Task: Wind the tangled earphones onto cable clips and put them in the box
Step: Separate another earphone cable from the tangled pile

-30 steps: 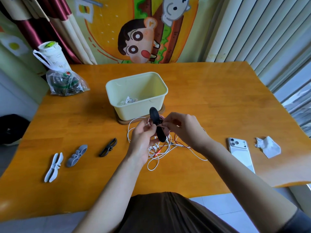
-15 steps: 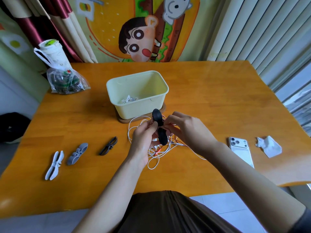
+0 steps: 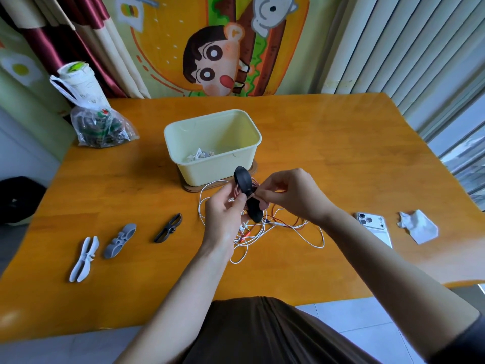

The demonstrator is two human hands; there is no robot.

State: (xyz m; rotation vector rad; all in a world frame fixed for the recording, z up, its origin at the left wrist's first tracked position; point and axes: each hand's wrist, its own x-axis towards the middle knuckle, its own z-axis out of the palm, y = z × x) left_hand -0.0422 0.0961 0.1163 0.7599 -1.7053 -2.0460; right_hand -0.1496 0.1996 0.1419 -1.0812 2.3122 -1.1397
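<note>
Holding a black oval cable clip point(image 3: 248, 198) upright above the orange wooden table point(image 3: 341, 158), the left hand point(image 3: 225, 214) has its thumb and fingertips curled onto the clip's middle from one side. The right hand point(image 3: 288, 195) meets it from the other side, its thumb and forefinger pinching a thin reddish strand of cable against the clip's waist.

Just below both hands a loose tangle of white and red earphone cables point(image 3: 262, 229) lies spread on the table, with strands rising to the clip. Just beyond the hands stands a pale yellow rectangular plastic box point(image 3: 217, 169) on a brown wooden base point(image 3: 252, 166); a small white bundle of earphones point(image 3: 199, 155) lies inside it.

Out to the left of the left hand, three more clips lie in a row: a slim dark clip point(image 3: 168, 228) nearest, then a grey clip point(image 3: 120, 241), then a pale bluish-white clip point(image 3: 84, 258) farthest. Right of the right forearm lie a white smartphone point(image 3: 374, 228) face down and, beyond it, a crumpled white tissue point(image 3: 418, 227). Far beyond the left hand, a clear plastic bag point(image 3: 101, 127) sits near the table's far corner.
</note>
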